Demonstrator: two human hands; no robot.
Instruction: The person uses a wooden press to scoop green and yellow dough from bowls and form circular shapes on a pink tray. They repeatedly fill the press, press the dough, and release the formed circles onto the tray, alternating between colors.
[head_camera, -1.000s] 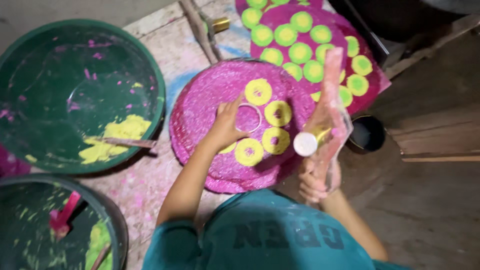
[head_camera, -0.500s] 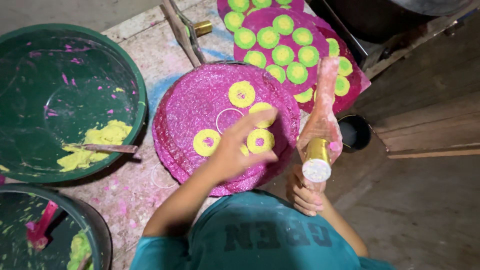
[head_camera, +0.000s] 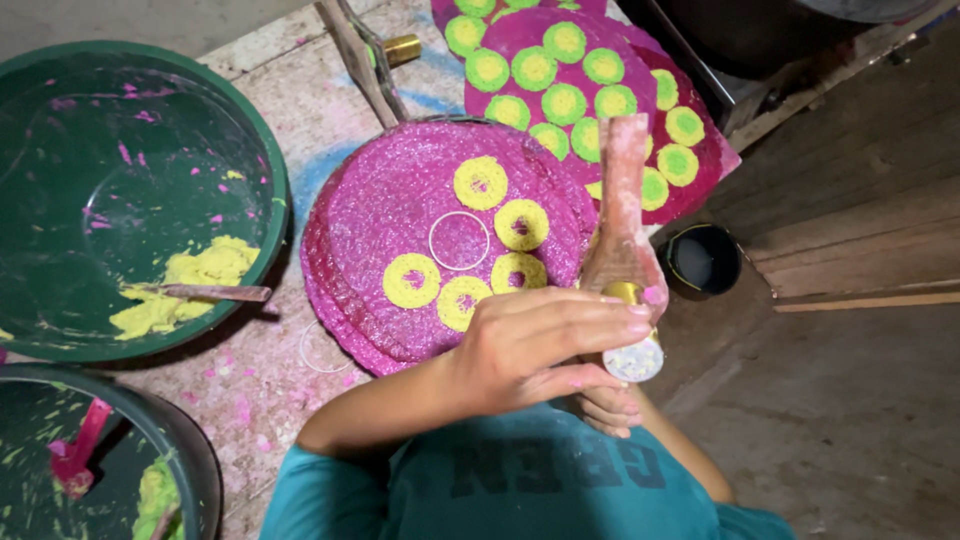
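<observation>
My right hand (head_camera: 608, 408) grips a pink-stained wooden tool (head_camera: 624, 205) with a brass collar and a round, paste-filled end (head_camera: 636, 360), held upright over my lap. My left hand (head_camera: 535, 345) reaches across, and its fingers close over the collar and the round end. Just beyond lies a round pink disc (head_camera: 385, 200) bearing several yellow paste rings (head_camera: 480, 183). A thin white ring (head_camera: 459, 241) lies among them.
A second pink disc with green-and-yellow circles (head_camera: 570, 45) lies behind. At left, a large green basin (head_camera: 265, 160) holds yellow paste and a spatula (head_camera: 205, 292). A second basin (head_camera: 190, 450) holds green paste. A small black cup (head_camera: 705, 258) stands at right, and another thin ring (head_camera: 322, 347) lies on the floor.
My left hand has left the pink disc and come back to the tool's round end. The tool has dropped lower and closer to me. The white ring stays on the disc.
</observation>
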